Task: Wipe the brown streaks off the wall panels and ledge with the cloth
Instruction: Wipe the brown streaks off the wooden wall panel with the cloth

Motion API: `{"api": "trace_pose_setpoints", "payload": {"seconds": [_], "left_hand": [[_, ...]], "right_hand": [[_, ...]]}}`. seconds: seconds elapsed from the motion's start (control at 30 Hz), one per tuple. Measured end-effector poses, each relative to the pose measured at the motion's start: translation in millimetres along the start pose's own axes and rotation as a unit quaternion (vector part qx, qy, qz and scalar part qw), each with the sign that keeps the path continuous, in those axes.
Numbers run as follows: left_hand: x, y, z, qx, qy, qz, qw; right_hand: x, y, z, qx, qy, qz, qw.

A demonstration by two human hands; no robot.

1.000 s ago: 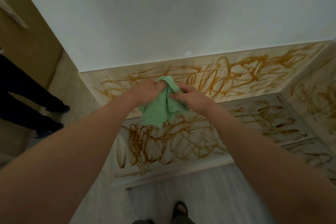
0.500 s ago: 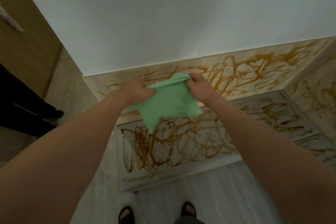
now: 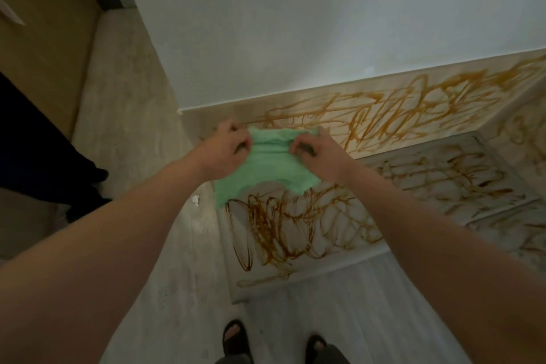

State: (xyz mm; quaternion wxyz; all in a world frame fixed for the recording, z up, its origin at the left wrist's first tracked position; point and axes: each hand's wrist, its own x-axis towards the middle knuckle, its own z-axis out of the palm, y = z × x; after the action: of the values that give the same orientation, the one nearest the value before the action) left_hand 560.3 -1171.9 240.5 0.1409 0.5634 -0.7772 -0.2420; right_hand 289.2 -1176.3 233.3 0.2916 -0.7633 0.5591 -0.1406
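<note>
We pinch the cloth (image 3: 267,164), left hand (image 3: 226,152) and right hand (image 3: 320,155) both curled on its top edge, above streaked ledge (image 3: 413,118) and panel (image 3: 319,233); white wall (image 3: 295,23) behind.

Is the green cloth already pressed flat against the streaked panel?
No. Both the left hand and right hand hold the green cloth stretched between them in front of the streaked panel.

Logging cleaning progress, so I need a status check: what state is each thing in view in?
Green fabric cloth: spread out, held up by its top edge.
Left hand: grips the cloth's left top corner.
Right hand: grips its right top corner.
Beige ledge: covered in brown streaks.
Pale framed wall panel: covered in brown streaks.
White upper wall: clean.
</note>
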Motion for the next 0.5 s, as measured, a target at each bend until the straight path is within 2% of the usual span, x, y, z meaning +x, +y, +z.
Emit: {"api": "trace_pose_setpoints", "payload": {"seconds": [0.1, 0.17, 0.2, 0.27, 0.4, 0.5], "left_hand": [[-5, -32, 11, 0.159, -0.098, -0.011, 0.982], [-5, -43, 22, 0.212, -0.078, -0.018, 0.974], [-5, -49, 30, 0.21, -0.065, -0.02, 0.975], [-3, -56, 39, 0.15, -0.047, -0.055, 0.986], [3, -78, 62, 0.024, 0.047, -0.154, 0.987], [7, -86, 79, -0.077, 0.144, -0.206, 0.965]], "right_hand": [[15, 6, 16, -0.151, -0.091, -0.009, 0.984], [27, 10, 28, -0.222, -0.118, -0.039, 0.967], [34, 12, 34, -0.223, -0.119, -0.054, 0.966], [45, 20, 44, -0.159, -0.097, -0.062, 0.981], [62, 45, 60, 0.04, -0.027, 0.008, 0.999], [74, 63, 78, 0.038, 0.036, 0.021, 0.998]]}}
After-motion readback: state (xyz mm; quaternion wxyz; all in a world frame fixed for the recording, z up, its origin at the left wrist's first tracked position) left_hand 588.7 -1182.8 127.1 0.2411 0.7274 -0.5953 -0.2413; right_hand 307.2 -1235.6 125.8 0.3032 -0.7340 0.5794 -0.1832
